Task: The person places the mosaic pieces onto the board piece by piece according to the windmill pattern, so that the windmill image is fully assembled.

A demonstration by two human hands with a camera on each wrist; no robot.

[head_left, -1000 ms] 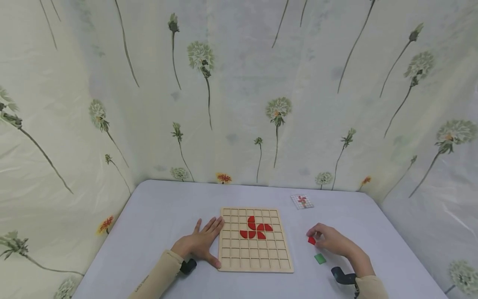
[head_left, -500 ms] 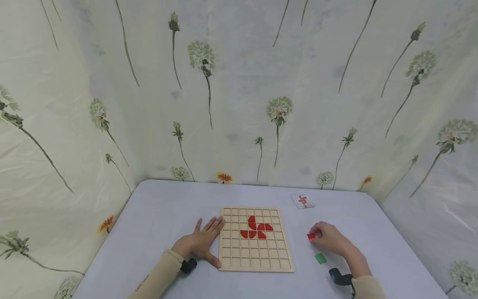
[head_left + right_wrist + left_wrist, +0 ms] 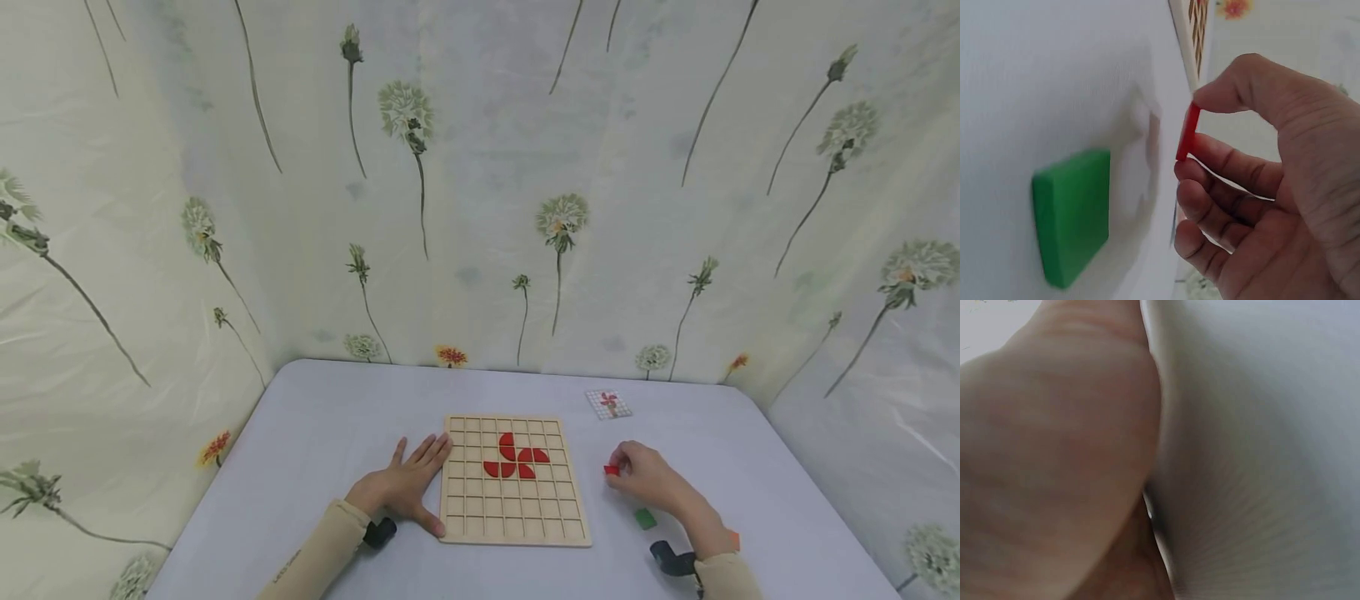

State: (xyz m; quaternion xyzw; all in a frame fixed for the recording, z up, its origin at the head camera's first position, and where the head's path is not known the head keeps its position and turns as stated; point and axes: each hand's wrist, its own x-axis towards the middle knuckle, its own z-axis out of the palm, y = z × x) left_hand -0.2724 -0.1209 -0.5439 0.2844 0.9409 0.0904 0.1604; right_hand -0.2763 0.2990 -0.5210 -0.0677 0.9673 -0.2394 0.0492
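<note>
My right hand (image 3: 647,477) pinches a small red tile (image 3: 1188,131) between thumb and fingers, held above the table right of the board. A wooden grid board (image 3: 513,517) lies flat in the middle, with red rounded tiles (image 3: 507,451) set in its cells as a pinwheel. Along the board's left edge rests my left hand (image 3: 408,486), fingers spread straight, thumb at the near corner. The left wrist view shows only a close, blurred part of that hand against the white surface. A green square tile (image 3: 1079,215) lies on the table below the right hand.
A small card (image 3: 608,404) printed with a red pinwheel on a grid lies behind the right hand. An orange piece (image 3: 734,541) shows partly behind the right forearm. The white table (image 3: 337,400) ends at a flower-patterned curtain (image 3: 465,208).
My right hand has moved left toward the board with the red tile, turning it slightly. The orange piece has come into view behind the forearm. The left hand stays put.
</note>
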